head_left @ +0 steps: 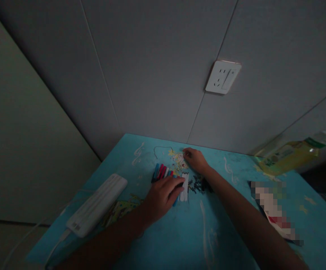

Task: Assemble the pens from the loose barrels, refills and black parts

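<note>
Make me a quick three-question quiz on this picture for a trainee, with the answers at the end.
1. True or false: the left hand rests on the power strip.
2. As the camera sees it, which part of the table is the bottle at?
A) the left side
B) the middle
C) the right side
3. Fill in the missing word: the white socket is fixed to the ____.

Key:
1. False; it is at the markers.
2. C
3. wall
</note>
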Tool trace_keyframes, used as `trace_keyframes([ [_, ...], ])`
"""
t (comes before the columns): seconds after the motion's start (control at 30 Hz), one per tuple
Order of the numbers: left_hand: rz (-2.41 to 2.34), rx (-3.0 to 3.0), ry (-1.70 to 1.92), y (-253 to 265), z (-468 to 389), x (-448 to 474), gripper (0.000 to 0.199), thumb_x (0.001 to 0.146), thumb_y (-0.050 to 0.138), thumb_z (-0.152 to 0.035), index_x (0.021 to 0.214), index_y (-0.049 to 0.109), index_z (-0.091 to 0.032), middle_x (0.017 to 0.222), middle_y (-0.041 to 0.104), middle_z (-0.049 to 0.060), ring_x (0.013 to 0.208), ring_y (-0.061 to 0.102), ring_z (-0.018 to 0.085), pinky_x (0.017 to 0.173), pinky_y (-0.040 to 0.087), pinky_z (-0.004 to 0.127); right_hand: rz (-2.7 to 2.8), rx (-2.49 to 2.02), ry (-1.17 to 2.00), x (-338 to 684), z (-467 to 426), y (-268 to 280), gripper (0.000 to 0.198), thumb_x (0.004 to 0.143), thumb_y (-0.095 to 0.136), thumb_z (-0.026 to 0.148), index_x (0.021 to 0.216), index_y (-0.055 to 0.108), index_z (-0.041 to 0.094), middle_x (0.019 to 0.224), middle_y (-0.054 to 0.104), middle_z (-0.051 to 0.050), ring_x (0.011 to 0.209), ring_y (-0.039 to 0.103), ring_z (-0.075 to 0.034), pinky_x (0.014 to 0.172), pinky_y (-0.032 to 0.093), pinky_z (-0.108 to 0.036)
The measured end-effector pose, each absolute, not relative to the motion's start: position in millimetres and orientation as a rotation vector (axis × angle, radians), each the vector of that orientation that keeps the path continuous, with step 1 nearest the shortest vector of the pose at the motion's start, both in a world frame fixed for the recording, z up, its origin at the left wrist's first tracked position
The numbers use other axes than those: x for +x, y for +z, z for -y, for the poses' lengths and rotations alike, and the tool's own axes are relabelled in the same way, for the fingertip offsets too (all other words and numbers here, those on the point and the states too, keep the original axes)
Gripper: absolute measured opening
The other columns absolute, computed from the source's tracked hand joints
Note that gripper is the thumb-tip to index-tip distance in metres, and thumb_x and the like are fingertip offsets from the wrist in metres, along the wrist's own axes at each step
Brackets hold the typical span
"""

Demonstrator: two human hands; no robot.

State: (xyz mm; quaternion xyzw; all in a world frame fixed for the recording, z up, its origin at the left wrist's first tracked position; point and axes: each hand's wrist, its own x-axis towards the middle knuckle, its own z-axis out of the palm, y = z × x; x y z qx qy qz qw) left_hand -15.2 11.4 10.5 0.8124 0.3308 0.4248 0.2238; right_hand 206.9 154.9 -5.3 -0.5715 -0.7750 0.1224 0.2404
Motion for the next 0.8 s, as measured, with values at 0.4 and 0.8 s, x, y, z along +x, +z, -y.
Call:
trace_keyframes([
  [0.4,-1.393,2.272,1.322,25,-43,-46,0.032,0.099,0.047,-0.031,0.129,0.051,-0.02,0.098,0.063,0.005,0.09,0.063,0.017,0.084,0.051,0.03,1.995,-1.509,0.24,240,-95,29,0.034,0.096,0.048,0.029,0.125,0.061,0.017,0.104,0.071,-0.01,0.086,0.066,-0.02,0.076,0.052,-0.031],
  [0.8,-1.487,2.596,0.535,13,-76,-85,0.016,0.09,0.05,-0.013,0.103,0.056,-0.021,0.109,0.057,0.006,0.099,0.058,0.02,0.088,0.048,0.033,1.689,-1.563,0.276,303,15,-5,0.032,0.093,0.051,0.04,0.115,0.066,0.022,0.105,0.071,-0.011,0.09,0.069,-0.026,0.059,0.059,-0.033],
])
